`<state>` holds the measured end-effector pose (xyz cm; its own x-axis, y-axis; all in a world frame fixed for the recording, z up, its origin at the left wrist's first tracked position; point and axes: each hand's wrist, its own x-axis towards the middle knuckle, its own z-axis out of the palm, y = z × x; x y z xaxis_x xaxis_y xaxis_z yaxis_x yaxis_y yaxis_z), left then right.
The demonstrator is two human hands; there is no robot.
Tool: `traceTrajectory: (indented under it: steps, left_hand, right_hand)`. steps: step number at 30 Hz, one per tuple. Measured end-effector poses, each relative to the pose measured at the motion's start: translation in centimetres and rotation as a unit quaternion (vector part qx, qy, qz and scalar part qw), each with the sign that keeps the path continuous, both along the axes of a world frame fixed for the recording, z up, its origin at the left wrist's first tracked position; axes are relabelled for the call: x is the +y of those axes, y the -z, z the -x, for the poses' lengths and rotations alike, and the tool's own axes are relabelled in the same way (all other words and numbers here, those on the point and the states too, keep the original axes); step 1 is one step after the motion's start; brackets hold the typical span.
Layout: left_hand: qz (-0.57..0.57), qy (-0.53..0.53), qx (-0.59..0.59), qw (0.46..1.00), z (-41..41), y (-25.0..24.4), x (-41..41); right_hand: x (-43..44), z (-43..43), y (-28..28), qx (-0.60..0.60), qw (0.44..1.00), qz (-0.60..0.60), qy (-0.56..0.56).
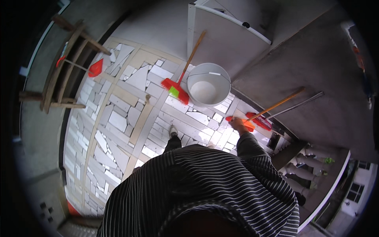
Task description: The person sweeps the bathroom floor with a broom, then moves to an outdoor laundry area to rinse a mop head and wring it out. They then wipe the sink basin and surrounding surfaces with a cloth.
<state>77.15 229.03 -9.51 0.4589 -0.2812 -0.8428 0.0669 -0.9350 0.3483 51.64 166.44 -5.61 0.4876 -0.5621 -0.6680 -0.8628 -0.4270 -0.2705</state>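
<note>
My right hand (237,124) reaches out at the right, touching or close over the orange-red head of a broom (249,124) with a wooden handle; its finger grip is too small to make out. Beside it a second red broom head (259,121) with a grey metal handle leans toward the dark wall. Near the middle stands a large grey bucket (209,84) with a wire handle and a whitish inside bottom. A broom with red and lime bristles (175,90) and a wooden handle rests upright left of the bucket. My left hand is out of view.
A wooden bench (65,68) stands by the left wall, with a long-handled red dustpan (96,68) near it. The floor (124,96) is laid with broken pale tiles. A door-like grey panel (228,32) stands behind the bucket. A balustrade (305,166) runs at the lower right.
</note>
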Motion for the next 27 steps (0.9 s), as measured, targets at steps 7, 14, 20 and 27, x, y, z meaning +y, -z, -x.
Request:
traceTrajectory:
  steps: [7, 14, 20, 27]
  left_hand:
    - [0.144, -0.016, -0.022, 0.989, -15.0, -2.6, -8.4]
    - [0.109, -0.171, -0.057, 0.978, -23.9, -6.7, -14.2]
    - [0.126, -0.200, 0.080, 0.968, -17.8, -1.7, -11.0]
    - [-0.059, 0.002, 0.220, 0.974, -12.1, -2.8, -15.0]
  right_hand:
    - [3.3, -9.9, -2.3, -0.045, 0.998, -0.028, -0.029]
    - [3.2, -9.3, -1.3, -0.056, 0.988, -0.067, 0.126]
    - [3.1, -3.1, 0.9, 0.127, 0.983, -0.073, -0.106]
    - [-3.7, -9.4, 3.3, -0.033, 0.975, -0.132, 0.176]
